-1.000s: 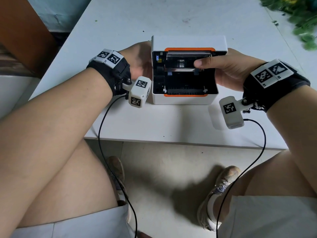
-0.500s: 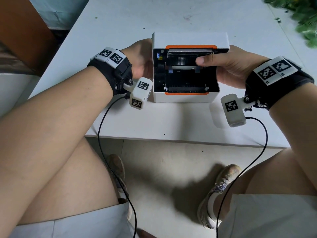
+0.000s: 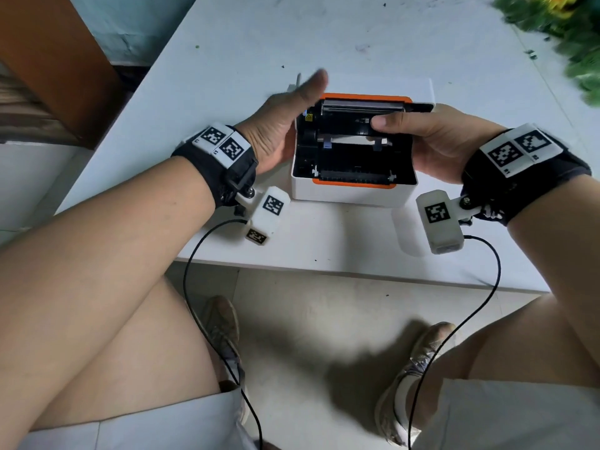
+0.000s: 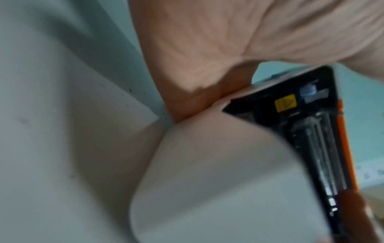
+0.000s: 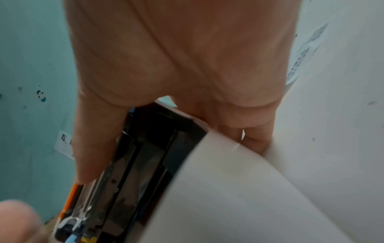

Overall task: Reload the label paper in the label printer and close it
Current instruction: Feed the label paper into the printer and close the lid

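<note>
The white label printer [image 3: 350, 196] with orange trim stands on the table with its lid raised, showing a black bay. My left hand [image 3: 279, 125] lies with its palm against the printer's left side. Its thumb [image 3: 315, 82] is straight, lifted and blurred; the fingers are hidden behind the body. My right hand [image 3: 435, 141] grips the right side, with its thumb [image 3: 383, 120] pressed on the inner face of the lid and the fingers wrapped behind. The wrist views show the left hand's palm [image 4: 207, 41] beside the printer [image 4: 218, 180], and the right hand [image 5: 176, 49] straddling the printer's [image 5: 239, 189] edge.
The white table [image 3: 324, 241] ends just in front of the printer, with my knees and the floor below. Green foliage [image 3: 571, 30] sits at the far right corner. A brown cabinet [image 3: 58, 60] stands to the left. Camera cables hang from both wrists.
My left thumb has lifted off the printer's left side and swung up and away. My right hand keeps its grip with the thumb inside the lid.
</note>
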`<state>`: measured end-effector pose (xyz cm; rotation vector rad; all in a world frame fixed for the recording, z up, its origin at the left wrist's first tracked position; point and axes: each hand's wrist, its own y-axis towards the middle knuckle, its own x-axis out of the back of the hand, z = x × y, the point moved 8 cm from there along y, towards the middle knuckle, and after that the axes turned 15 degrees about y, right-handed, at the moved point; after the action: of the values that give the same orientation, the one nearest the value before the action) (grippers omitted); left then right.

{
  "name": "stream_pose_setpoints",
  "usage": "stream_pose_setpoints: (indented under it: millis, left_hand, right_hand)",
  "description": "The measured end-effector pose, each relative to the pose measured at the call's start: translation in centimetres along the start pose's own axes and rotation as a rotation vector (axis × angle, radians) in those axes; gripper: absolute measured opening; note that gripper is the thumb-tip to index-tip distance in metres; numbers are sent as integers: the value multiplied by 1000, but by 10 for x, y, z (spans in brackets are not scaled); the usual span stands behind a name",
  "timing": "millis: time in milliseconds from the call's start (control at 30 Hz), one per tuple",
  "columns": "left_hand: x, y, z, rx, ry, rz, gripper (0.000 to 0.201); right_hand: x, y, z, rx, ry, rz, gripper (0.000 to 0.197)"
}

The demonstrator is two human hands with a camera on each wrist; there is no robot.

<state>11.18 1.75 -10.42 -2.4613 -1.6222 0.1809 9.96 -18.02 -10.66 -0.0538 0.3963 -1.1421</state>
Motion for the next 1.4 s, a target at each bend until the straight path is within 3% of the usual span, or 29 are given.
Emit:
stream_pose_setpoints:
  millis: [133, 333, 367, 433, 467, 500, 567, 600, 633, 700, 767, 833, 1167, 1300, 1400]
  left_hand:
    - [-4, 0, 0, -44, 57, 73, 101]
    - [0, -2, -2, -49, 61, -11, 82]
    - [-1, -4, -3, -45, 61, -18, 85]
    - [1, -5, -4, -38, 66, -40, 92]
    - [0, -5, -4, -37, 69, -40, 95]
    - [0, -5, -3, -27, 70, -37, 101]
    - [0, -5, -2, -22, 73, -47, 109]
    - [-1, -5, -3, -23, 67, -45, 103]
    - [-1, -5, -3, -22, 65, -42, 92]
    - [-1, -4, -2, -10, 55, -37, 81]
    - [0, -4, -1, 4, 54, -48, 89]
    - [0, -4, -2, 5, 59, -57, 93]
    - [-1, -5, -1, 8, 48, -10, 88]
    - [0, -4, 0, 2, 52, -3, 90]
    - [-1, -3, -1, 0, 59, 7, 89]
  right_hand:
    - [-4, -5, -3, -39, -2, 46, 87]
    - [-13, -21, -5, -181, 139, 221, 117]
    - [-15, -24, -4, -206, 231, 231, 110]
    - [-11, -26, 14, -72, 537, 135, 78]
    - [-12, -27, 16, -79, 827, 52, 67]
    - [-9, -24, 11, -107, 1066, -45, 69]
    - [8, -15, 2, -217, 713, -138, 113]
    - [13, -10, 1, -242, 570, -130, 125]
    - [18, -6, -6, -276, 536, -128, 125]
    - [23, -5, -8, -251, 469, -198, 105]
    - [25, 0, -9, -224, 347, -244, 70]
    - [20, 4, -7, -190, 288, -205, 56]
    - [13, 5, 1, -139, 285, -286, 53]
    - [28, 13, -7, -193, 298, -284, 88]
    - [27, 9, -8, -208, 265, -302, 82]
